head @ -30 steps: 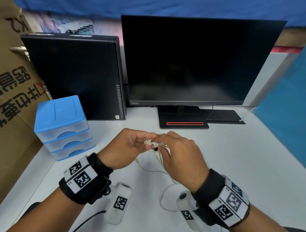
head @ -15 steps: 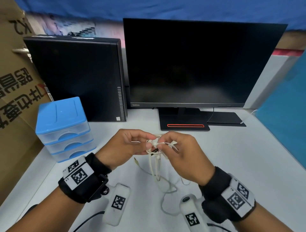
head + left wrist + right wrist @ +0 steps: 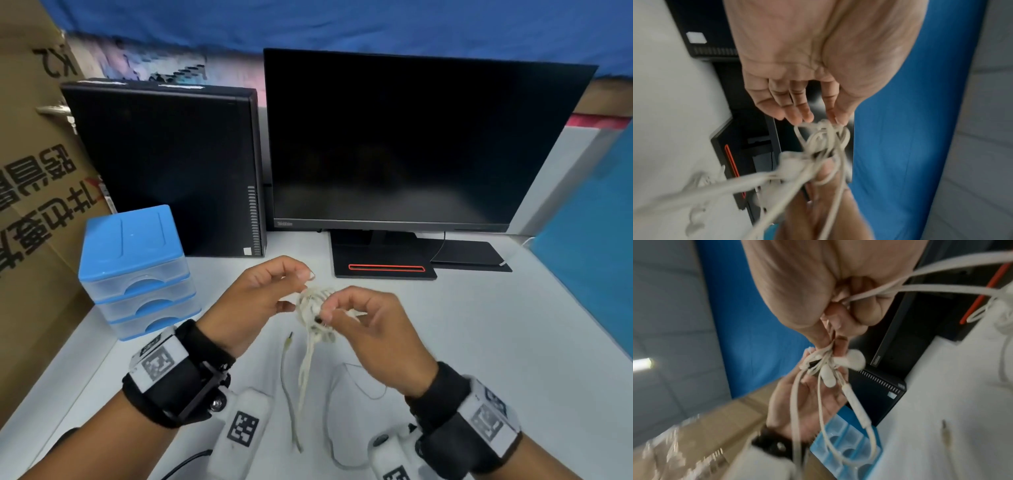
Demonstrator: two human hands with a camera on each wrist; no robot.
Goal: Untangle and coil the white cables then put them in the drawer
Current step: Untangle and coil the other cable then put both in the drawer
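Observation:
A tangle of white earphone cables point(image 3: 313, 308) hangs between my two hands above the white table point(image 3: 496, 342). My left hand point(image 3: 298, 291) pinches a loop at the top of the tangle point(image 3: 824, 138) with thumb and forefinger. My right hand point(image 3: 325, 313) grips the knot from the right. In the right wrist view strands run through its curled fingers point(image 3: 835, 337); an earbud point(image 3: 856, 361) and an inline remote point(image 3: 856, 404) dangle below. Loose strands drop to the table, where the jack plug point(image 3: 290, 337) lies. The blue drawer unit point(image 3: 133, 246) stands at the left with its drawers shut.
A black monitor point(image 3: 411, 137) on its stand point(image 3: 383, 269) and a black computer case point(image 3: 164, 164) line the back of the table. A cardboard box point(image 3: 30, 205) stands left of the drawers. A blue partition point(image 3: 589, 257) borders the right side.
Both hands have drawn a little apart and the knot has loosened. More cable now hangs down, and the jack end lies free on the table.

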